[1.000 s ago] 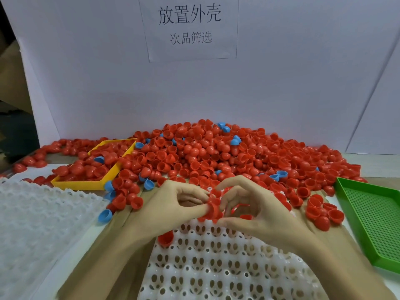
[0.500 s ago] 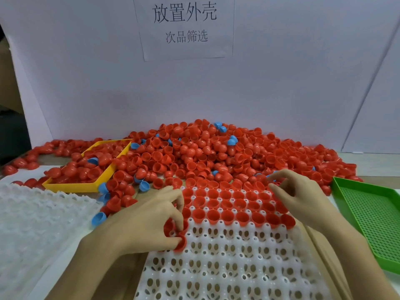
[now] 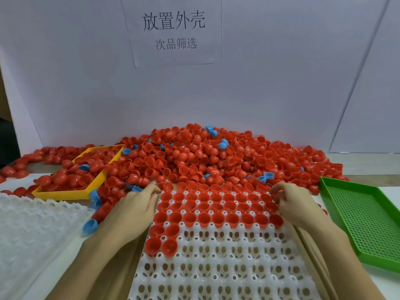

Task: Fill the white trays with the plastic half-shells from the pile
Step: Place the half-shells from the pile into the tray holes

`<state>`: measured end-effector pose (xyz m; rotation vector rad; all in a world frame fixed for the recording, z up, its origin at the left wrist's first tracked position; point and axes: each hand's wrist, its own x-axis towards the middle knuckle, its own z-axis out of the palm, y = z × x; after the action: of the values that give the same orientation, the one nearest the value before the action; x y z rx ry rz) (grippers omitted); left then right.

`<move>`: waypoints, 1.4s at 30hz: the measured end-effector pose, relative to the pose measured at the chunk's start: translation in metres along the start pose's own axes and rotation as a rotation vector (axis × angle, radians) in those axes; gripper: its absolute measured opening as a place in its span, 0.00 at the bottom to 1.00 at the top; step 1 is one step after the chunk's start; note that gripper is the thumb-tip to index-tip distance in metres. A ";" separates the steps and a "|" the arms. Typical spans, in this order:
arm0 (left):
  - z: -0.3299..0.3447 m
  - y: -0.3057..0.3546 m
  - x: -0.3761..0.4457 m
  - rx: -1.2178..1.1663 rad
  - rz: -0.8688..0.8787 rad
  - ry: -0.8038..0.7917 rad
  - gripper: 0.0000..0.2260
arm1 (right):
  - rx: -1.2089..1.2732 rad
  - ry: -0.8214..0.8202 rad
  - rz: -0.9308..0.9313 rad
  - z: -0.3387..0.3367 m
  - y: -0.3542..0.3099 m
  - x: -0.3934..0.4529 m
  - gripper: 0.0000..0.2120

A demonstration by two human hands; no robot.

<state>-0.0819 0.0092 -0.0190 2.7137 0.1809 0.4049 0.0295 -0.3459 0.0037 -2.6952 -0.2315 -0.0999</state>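
A big pile of red half-shells (image 3: 205, 156), with a few blue ones mixed in, lies against the back wall. In front of me sits a white tray (image 3: 216, 267); its far rows hold red half-shells (image 3: 216, 217), and a few more sit down its left side. My left hand (image 3: 134, 208) lies along the tray's left edge, fingers reaching to the far left corner at the pile's rim. My right hand (image 3: 292, 202) is at the far right corner with fingers curled down; what they hold is hidden.
A stack of white trays (image 3: 32, 230) stands at the left. Behind it a yellow tray (image 3: 65, 194) holds red shells. A green perforated tray (image 3: 368, 224) sits at the right. A loose blue shell (image 3: 89, 226) lies beside my left wrist. A paper sign (image 3: 175, 29) hangs on the wall.
My hands have parted from the tray's middle. The left set shells on the tray's left side, then moved up to the far left corner. The right went to the far right corner.
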 end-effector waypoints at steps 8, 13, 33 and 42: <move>0.001 -0.002 0.003 -0.034 -0.032 0.033 0.10 | 0.206 0.172 0.015 0.011 0.010 0.010 0.14; -0.003 0.000 0.002 0.046 0.001 0.128 0.08 | 0.046 0.216 -0.030 0.027 0.027 0.023 0.10; 0.003 0.077 -0.025 -0.803 0.252 -0.082 0.22 | 0.833 -0.462 -0.561 0.005 -0.053 -0.035 0.05; 0.004 0.080 -0.028 -0.856 0.239 -0.021 0.08 | 0.828 -0.447 -0.544 0.006 -0.056 -0.037 0.05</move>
<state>-0.1017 -0.0709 0.0018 1.8903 -0.2719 0.3999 -0.0164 -0.2991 0.0176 -1.7427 -0.9104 0.3636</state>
